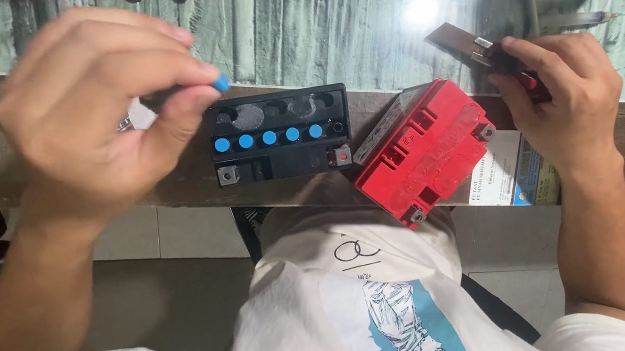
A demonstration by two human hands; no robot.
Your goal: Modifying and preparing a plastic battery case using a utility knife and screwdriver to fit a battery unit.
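A: Head cam, left hand (pixel 87 109)?
B: Raised, pinching small blue cap (pixel 221 84) betw thumb & finger, tip pointing right, just left of black battery (pixel 280 135).
A: Battery axis?
B: Long axis left-right, five blue caps (pixel 268 138) in a row.
A: Right hand (pixel 562 95)?
B: Closed round red-handled tool (pixel 504 59), beside red battery (pixel 423 148).

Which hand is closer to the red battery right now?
The right hand, just past the red battery's far corner, gripping a small red tool. The left hand is farther off, beyond the black battery, pinching a blue cap.
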